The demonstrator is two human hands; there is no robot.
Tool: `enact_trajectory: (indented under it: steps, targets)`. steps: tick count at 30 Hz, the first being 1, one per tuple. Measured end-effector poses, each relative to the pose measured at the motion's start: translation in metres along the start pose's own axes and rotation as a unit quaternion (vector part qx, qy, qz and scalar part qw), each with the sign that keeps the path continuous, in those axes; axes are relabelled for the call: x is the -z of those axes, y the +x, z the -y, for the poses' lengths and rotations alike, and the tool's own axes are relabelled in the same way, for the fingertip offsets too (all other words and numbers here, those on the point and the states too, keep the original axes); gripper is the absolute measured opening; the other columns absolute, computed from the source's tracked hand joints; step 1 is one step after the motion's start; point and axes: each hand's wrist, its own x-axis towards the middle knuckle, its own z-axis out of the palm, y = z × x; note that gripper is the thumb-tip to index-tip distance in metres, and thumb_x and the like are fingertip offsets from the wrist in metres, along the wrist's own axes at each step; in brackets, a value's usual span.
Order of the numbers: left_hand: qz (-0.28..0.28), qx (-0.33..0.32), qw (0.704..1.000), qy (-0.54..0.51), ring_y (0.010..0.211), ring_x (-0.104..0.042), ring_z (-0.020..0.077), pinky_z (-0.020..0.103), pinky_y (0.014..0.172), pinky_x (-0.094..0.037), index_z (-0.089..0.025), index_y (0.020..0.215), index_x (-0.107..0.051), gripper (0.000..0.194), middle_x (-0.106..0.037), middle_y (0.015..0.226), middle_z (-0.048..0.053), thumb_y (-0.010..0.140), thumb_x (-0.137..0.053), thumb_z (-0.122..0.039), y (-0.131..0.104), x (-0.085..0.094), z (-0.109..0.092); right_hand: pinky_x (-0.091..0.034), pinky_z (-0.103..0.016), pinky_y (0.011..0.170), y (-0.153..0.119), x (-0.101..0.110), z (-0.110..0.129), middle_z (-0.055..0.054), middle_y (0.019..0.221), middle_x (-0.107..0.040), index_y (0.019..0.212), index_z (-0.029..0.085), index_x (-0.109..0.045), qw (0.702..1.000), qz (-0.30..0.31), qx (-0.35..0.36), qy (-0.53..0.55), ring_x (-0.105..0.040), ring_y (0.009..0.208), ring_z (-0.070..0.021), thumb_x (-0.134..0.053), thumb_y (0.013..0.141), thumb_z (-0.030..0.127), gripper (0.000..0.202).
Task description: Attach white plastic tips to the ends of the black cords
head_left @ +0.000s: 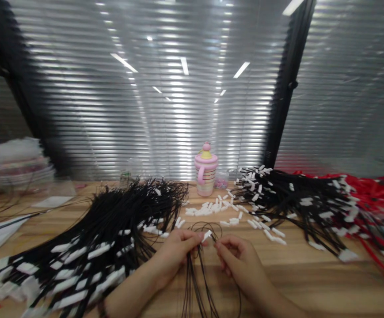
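In the middle of the table's near side, my left hand [181, 247] pinches a small white tag [207, 236] between thumb and forefinger. Several thin black cords [195, 282] hang down below that hand toward the near edge. My right hand [236, 256] is close beside it on the right, its thumb and forefinger pressed together at the end of a thin black cord [213, 236]. Loops of cord curve up just beyond the fingertips. What exactly lies between the right fingertips is too small to make out clearly.
A large bundle of black cords [122, 216] with white tags spreads at left; another bundle [298, 194] lies at right beside red cords [380, 194]. Loose white pieces [211, 206] are scattered ahead. A pink lidded cup [206, 174] stands behind, before window blinds [178, 110].
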Motion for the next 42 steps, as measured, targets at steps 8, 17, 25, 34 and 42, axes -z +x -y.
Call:
enact_trajectory:
  steps: [8,17,25,34,42]
  targets:
    - [0.003,-0.003,1.000,0.003,0.044,-0.029,0.0031,0.019,0.042,-0.011,-0.012,0.071,-0.064,0.047,-0.040,0.048,-0.005,0.059,-0.062,-0.057,0.0009,0.0003,0.0010,-0.030,-0.019,0.040,0.0005,0.0006,-0.0027,0.000,0.053,-0.049,0.072,0.010,-0.059,1.000,-0.014,-0.006,0.012,-0.043,0.044,-0.0088,-0.057,0.070,0.038,0.028]
    - [-0.017,-0.025,0.998,0.058,0.045,-0.027,0.0035,0.019,0.042,-0.012,-0.012,0.071,-0.064,0.046,-0.038,0.049,-0.005,0.062,-0.060,-0.056,-0.0027,-0.0015,0.0024,-0.033,-0.019,0.041,0.0021,0.0004,-0.0094,0.000,0.053,-0.049,0.072,0.012,-0.055,0.999,-0.023,0.028,0.016,-0.045,0.045,-0.0094,-0.053,0.072,0.037,0.025]
    - [-0.028,-0.024,0.997,0.061,0.043,-0.026,0.0032,0.018,0.042,-0.013,-0.012,0.069,-0.065,0.045,-0.040,0.047,-0.005,0.060,-0.061,-0.056,-0.0063,-0.0050,-0.0022,-0.034,-0.020,0.041,0.0027,-0.0003,-0.0072,-0.001,0.057,-0.049,0.068,0.013,-0.053,0.995,-0.075,0.056,-0.040,-0.043,0.047,-0.0097,-0.053,0.070,0.031,0.018]
    - [-0.028,-0.032,0.997,0.057,0.042,-0.024,0.0028,0.019,0.041,-0.010,-0.013,0.067,-0.065,0.046,-0.037,0.047,-0.006,0.061,-0.060,-0.058,-0.0047,-0.0059,0.0004,-0.036,-0.021,0.043,-0.0005,-0.0010,-0.0064,-0.002,0.058,-0.051,0.069,0.014,-0.053,0.991,-0.076,0.088,-0.061,-0.046,0.049,-0.0109,-0.051,0.074,0.032,0.019]
    - [-0.031,-0.037,0.998,0.046,0.046,-0.026,0.0036,0.019,0.044,-0.012,-0.011,0.067,-0.065,0.048,-0.040,0.048,-0.004,0.058,-0.062,-0.058,-0.0056,-0.0074,-0.0001,-0.036,-0.020,0.043,-0.0009,-0.0006,-0.0086,-0.002,0.059,-0.052,0.071,0.014,-0.053,0.991,-0.074,0.095,-0.064,-0.046,0.049,-0.0105,-0.050,0.075,0.031,0.018]
